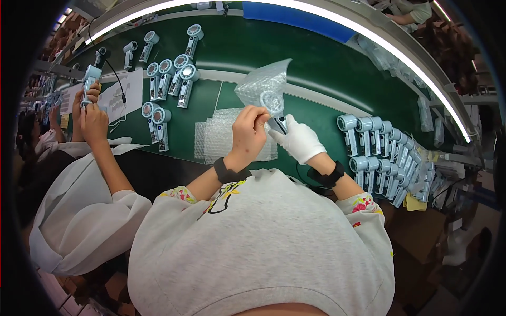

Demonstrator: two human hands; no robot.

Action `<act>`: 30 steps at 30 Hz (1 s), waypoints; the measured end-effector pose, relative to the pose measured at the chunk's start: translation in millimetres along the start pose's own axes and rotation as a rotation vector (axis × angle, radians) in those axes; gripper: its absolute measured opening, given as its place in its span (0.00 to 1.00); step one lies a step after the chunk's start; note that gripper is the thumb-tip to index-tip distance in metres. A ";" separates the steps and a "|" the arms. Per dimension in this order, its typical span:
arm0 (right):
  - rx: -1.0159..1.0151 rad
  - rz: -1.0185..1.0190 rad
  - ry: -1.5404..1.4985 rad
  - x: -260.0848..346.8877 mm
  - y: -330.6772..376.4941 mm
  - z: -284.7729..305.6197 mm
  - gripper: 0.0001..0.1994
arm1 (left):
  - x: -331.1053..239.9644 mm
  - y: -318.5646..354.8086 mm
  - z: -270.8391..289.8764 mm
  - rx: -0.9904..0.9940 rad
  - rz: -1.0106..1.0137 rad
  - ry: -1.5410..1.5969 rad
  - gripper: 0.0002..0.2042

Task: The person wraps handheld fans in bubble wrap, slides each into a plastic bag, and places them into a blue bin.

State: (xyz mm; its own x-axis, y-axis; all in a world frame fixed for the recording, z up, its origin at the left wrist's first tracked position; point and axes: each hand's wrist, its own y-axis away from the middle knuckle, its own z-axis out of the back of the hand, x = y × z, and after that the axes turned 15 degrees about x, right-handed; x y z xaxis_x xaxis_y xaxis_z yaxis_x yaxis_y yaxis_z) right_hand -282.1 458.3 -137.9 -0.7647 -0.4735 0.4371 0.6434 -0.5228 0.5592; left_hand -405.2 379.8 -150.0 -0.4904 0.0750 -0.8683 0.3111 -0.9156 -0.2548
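In front of me a light blue handheld fan [278, 124] has its round head inside a clear bubble-wrap bag [263, 81], while the handle sticks out below. My right hand [299, 141], in a white glove, is closed around that handle. The bare fingers of my left hand [249, 131] pinch the bag's edge beside the fan head. Beneath my left hand, a stack of flat bubble-wrap bags [208, 138] lies on the green table [311, 68].
Several similar fans [164, 79] lie at the left, and rows of more fans [379, 142] at the right. A co-worker's hands [94, 113] hold another fan [91, 79] at far left. Paper sheets [124, 97] and a cable [117, 79] lie nearby. A lit tube [379, 39] arches overhead.
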 end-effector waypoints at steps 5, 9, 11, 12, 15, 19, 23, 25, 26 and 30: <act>0.138 -0.035 -0.289 -2.7 6.0 17.7 0.22 | 10.4 -14.8 2.3 0.004 -0.136 -0.102 0.02; 0.593 0.085 -1.643 -18.8 3.6 29.6 0.21 | 14.5 -3.4 -1.8 -0.004 -0.130 -0.094 0.01; 0.572 0.096 -1.565 -14.7 -1.7 31.9 0.24 | -1.2 -0.8 -11.6 0.092 -0.102 0.099 0.01; 0.567 0.103 -1.524 -12.6 -2.4 32.0 0.25 | -4.5 -4.3 -10.2 0.090 -0.096 0.096 0.01; 0.728 0.251 -1.613 -10.7 13.8 48.3 0.28 | -5.5 -36.0 1.8 -0.011 0.133 0.393 0.05; 0.721 0.296 -1.481 -23.8 20.5 52.4 0.32 | -5.8 -54.4 22.2 0.136 0.333 0.642 0.08; 0.669 0.245 -1.492 -37.5 15.1 43.1 0.33 | -19.3 -65.6 35.9 0.221 0.372 0.794 0.08; 0.677 0.222 -1.538 -35.6 12.1 38.4 0.33 | -15.3 -62.4 34.3 0.237 0.388 0.821 0.08; 0.655 0.265 -1.543 -34.2 10.9 35.5 0.33 | -13.6 -60.1 33.2 0.265 0.402 0.855 0.08; 0.587 0.383 -1.588 -48.3 -1.7 20.8 0.32 | -3.0 -72.4 41.4 0.226 0.472 0.964 0.08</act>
State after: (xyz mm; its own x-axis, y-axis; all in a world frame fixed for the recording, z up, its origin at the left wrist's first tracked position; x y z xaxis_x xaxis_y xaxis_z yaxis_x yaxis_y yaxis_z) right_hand -247.0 496.8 -145.3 -0.1034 0.7905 0.6037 0.9596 -0.0803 0.2696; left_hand -459.9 429.4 -111.4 0.5118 -0.1151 -0.8513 0.0954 -0.9772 0.1895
